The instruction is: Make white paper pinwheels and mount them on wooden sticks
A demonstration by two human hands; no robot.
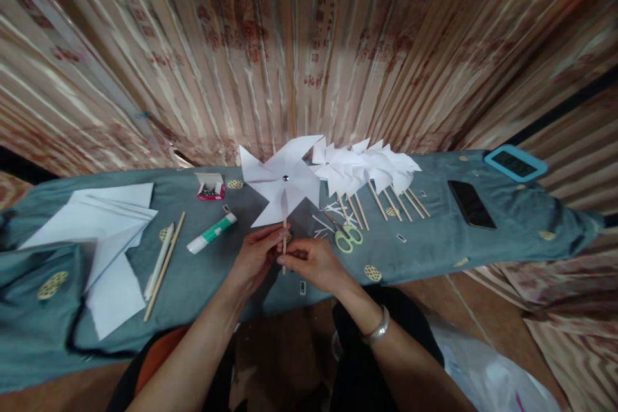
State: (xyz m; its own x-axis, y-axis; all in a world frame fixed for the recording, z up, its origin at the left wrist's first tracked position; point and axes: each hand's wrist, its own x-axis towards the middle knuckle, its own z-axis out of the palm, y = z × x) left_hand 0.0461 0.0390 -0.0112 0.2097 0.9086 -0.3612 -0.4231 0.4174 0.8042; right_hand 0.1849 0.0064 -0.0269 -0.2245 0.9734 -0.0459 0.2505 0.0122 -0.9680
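A white paper pinwheel [302, 183] with a shiny round pin at its centre stands upright in front of me on a thin wooden stick. My left hand [258, 254] grips that stick just below the blades. Lower on the same stick, the fingers of my right hand [313, 262] pinch it. To the right, several finished-looking pinwheels [369, 167] lie overlapping in a row, sticks toward me. Scissors [348, 239] with pale green handles lie near my right hand, beside thin white paper strips [333, 211].
A glue stick [211, 234], a small red box of pins [210, 187], a wooden stick [164, 267] and a white pen [159, 262] lie left. White paper sheets [113, 296] are farther left. A phone [472, 204] and a blue-framed device [515, 163] lie right. A curtain [290, 45] hangs behind the cloth-covered table.
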